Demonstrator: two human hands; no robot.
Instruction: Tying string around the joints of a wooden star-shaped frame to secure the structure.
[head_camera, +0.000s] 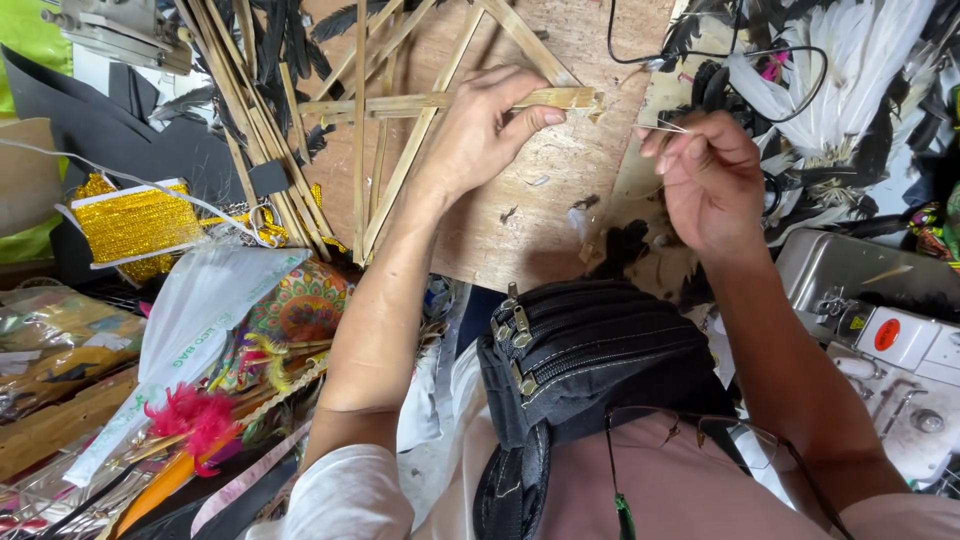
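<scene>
My left hand (487, 128) pinches the end of a horizontal bamboo strip (440, 101), part of a bamboo frame (400, 160) of crossed strips lying on a wooden board (520, 225). My right hand (706, 178) is just right of the strip's end, its fingers closed on a thin thread or wire (662, 126) that runs toward the strip's tip. The two hands are a short way apart.
White and black feathers (835, 95) pile at the top right, with a black cable (640, 55). A gold ribbon roll (130, 225) and loose bamboo sticks (250, 120) lie at left. A black waist bag (580, 355) sits on my front. A grey machine (890, 345) stands at right.
</scene>
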